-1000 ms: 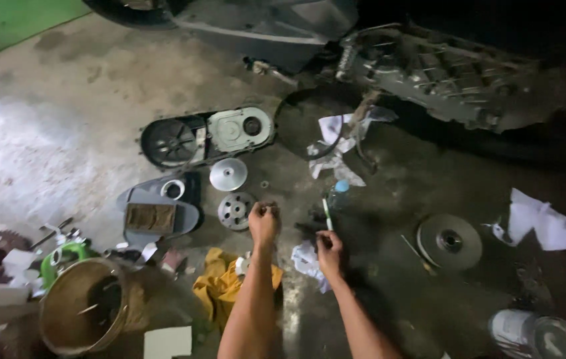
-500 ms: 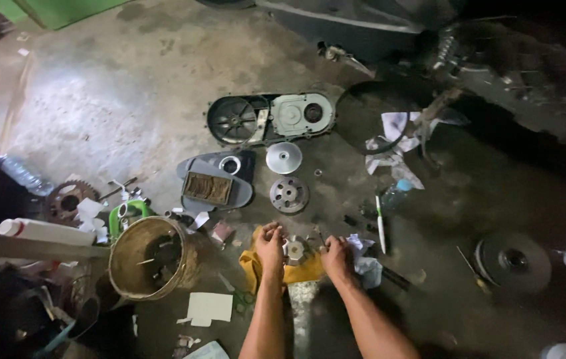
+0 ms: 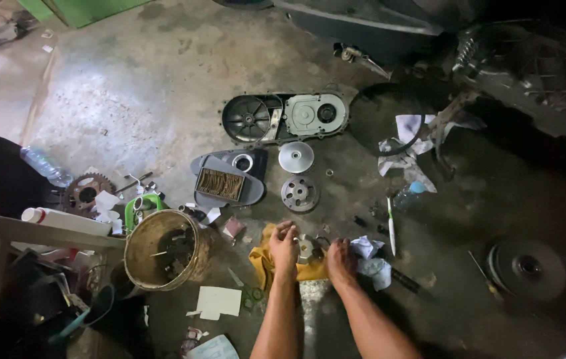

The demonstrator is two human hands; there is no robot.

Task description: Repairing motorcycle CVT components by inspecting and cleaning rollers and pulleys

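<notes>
Both hands have dropped back from the far tools since a second ago. Head view: left hand (image 3: 284, 244) and right hand (image 3: 340, 259) curl around a small metal part (image 3: 307, 248) on the yellow rag (image 3: 262, 260), near the rusty bucket (image 3: 138, 247); how tightly they grip it, can't tell.

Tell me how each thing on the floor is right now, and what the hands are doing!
Left hand: fingers curled on the small metal part.
Right hand: resting beside that part, on the yellow rag.
Yellow rag: crumpled.
Engine cover: off, lying flat, inside up.
Bucket: upright, open, scraps inside.
Plastic bottle: lying on its side.
Round pulley disc: flat on the floor.
</notes>
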